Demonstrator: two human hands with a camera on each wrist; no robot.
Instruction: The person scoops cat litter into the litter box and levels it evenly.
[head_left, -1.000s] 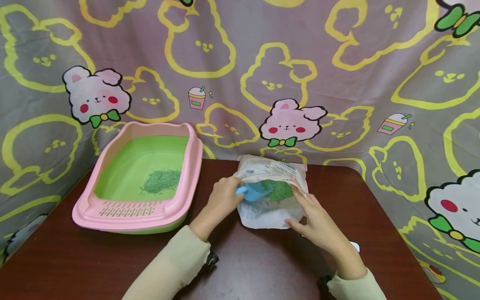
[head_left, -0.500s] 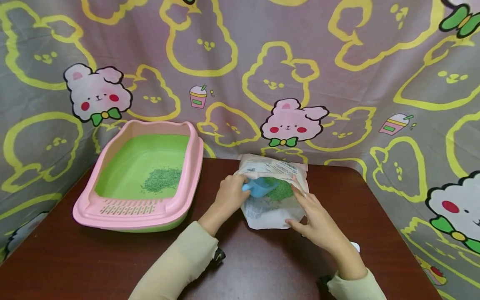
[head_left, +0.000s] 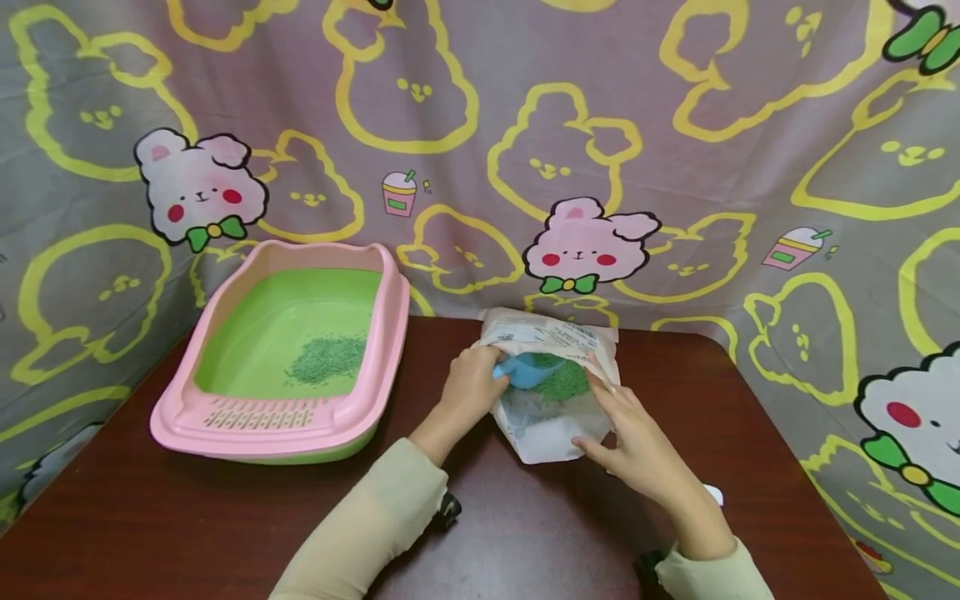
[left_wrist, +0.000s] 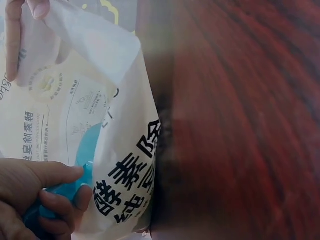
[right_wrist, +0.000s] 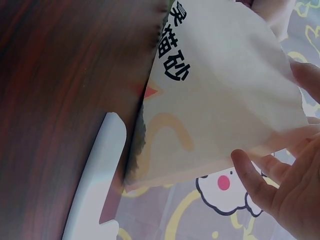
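My left hand (head_left: 471,387) grips the handle of a blue scoop (head_left: 528,371), whose front reaches into the mouth of a white cat litter bag (head_left: 547,437). Green granular cat litter (head_left: 564,383) shows inside the bag beside the scoop. At the bag's right side is my right hand (head_left: 637,437), thumb and fingers spread and fairly straight, touching the rim of the mouth. In the right wrist view some fingers (right_wrist: 255,177) lie along the outside of the bag. The left wrist view shows the scoop (left_wrist: 87,150) partly hidden by the bag's printed front wall.
A pink and green litter box (head_left: 172,429) stands on the left of the dark brown table (head_left: 517,542), with a small pile of green litter (head_left: 326,360) in it. A white object (right_wrist: 97,175) lies by the right wrist. Behind hangs a patterned curtain (head_left: 450,75).
My left hand has moved right and slightly up, and the scoop has gone deeper into the bag. The bag's lower left front has creased inward. The right hand has stayed nearly still.
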